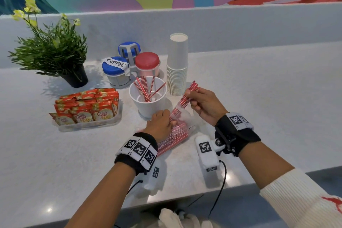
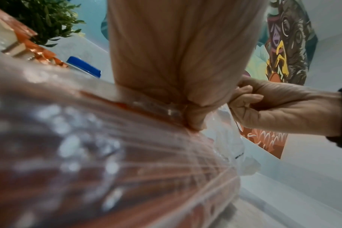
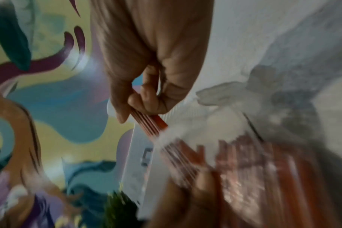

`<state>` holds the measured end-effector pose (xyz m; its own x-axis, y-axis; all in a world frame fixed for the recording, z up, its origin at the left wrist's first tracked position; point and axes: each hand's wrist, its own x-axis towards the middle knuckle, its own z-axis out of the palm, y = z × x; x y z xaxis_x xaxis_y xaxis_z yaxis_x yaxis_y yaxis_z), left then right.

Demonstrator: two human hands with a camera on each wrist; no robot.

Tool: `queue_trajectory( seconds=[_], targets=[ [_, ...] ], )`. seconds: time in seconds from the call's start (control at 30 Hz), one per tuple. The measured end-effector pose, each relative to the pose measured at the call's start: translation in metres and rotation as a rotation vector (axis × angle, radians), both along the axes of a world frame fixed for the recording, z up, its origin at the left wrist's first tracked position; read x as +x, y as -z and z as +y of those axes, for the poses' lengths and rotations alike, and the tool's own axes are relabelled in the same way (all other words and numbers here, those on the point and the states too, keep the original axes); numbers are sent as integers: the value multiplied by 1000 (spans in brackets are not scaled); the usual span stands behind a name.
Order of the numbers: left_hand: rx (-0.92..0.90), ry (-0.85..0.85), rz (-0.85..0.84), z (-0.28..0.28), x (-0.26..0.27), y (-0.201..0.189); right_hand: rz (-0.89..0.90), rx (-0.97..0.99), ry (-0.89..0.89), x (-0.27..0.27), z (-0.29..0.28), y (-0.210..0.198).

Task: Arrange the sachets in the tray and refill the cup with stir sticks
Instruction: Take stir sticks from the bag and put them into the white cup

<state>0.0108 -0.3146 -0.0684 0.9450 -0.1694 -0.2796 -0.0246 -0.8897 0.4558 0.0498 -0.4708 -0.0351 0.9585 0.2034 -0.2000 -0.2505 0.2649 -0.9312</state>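
Observation:
A clear plastic bag of red stir sticks lies on the counter in front of the white cup, which holds several red-and-white sticks. My left hand pinches the bag's open edge. My right hand grips a bundle of red sticks half drawn out of the bag, tilted up toward the right of the cup; the same bundle shows in the right wrist view. Orange creamer sachets stand packed in the clear tray at the left.
A stack of white paper cups stands just behind my right hand. Jars with blue and red lids, one labelled COFFEE, sit behind the cup. A potted plant is at the far left. The counter's front edge runs under my forearms.

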Motion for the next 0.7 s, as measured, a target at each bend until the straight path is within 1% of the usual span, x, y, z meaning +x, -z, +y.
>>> queue_trajectory(
  seconds=[0.03, 0.1, 0.13, 0.2, 0.23, 0.3, 0.43, 0.47, 0.53, 0.6, 0.7],
  targets=[
    [6, -2, 0, -1, 0, 0, -21, -55, -47, -4, 4, 2],
    [20, -5, -1, -3, -1, 0, -99, -268, -117, -11, 15, 8],
    [20, -6, 0, -3, -2, -1, -134, -368, -105, -13, 20, 11],
    [15, -4, -2, -2, -3, -4, -182, -477, -7, -12, 26, 14],
    [18, 5, -3, -2, -4, -7, -195, -487, 54, -10, 26, 14],
    [44, 39, -23, -3, -7, -12, -205, -447, 186, -7, 20, 9],
    [69, 80, -175, -15, -10, -27, -200, -352, 417, 3, -3, -5],
    [82, 111, -165, -18, -10, -30, -192, -305, 459, 6, -8, -7],
    [148, 183, -79, -23, -6, -32, -196, -267, 524, 11, -16, -8],
    [213, 226, 17, -24, -1, -27, -208, -309, 574, 11, -20, -6],
    [232, 237, 146, -22, 1, -17, -187, -354, 620, 11, -23, 2]
  ],
)
